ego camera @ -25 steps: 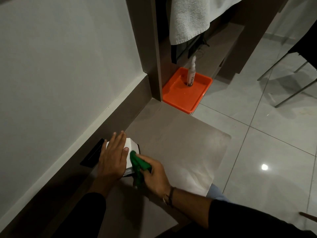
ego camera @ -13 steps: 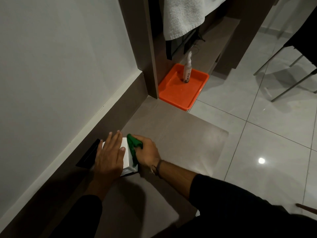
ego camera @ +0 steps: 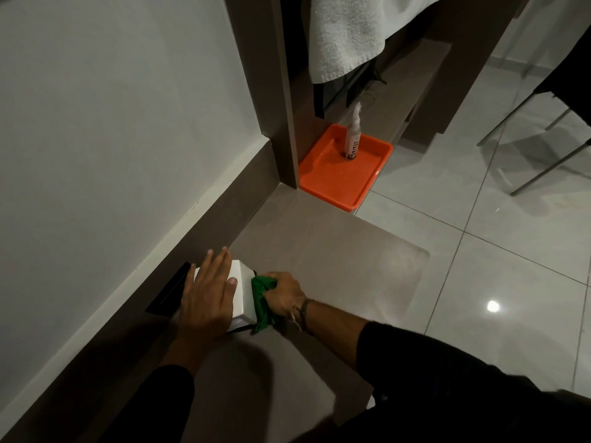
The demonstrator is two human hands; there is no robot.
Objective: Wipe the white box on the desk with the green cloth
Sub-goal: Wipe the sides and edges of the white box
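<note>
A small white box (ego camera: 244, 290) stands on the grey-brown desk (ego camera: 319, 251) close to the wall. My left hand (ego camera: 208, 295) lies flat on top of the box, fingers spread, pressing it down. My right hand (ego camera: 283, 297) is closed on a bunched green cloth (ego camera: 260, 300) and presses it against the box's right side face. The cloth hangs down to the desk surface. Most of the box's top is hidden under my left hand.
A black flat plate (ego camera: 169, 290) is set in the desk against the wall behind the box. An orange tray (ego camera: 342, 172) with a spray bottle (ego camera: 352, 135) stands at the desk's far end. A white towel (ego camera: 348, 33) hangs above. Chair legs (ego camera: 537, 155) stand on the tiled floor at right.
My right hand has slid the green cloth along the box's right side, away from me and then back a little. My left hand has stayed flat on the box.
</note>
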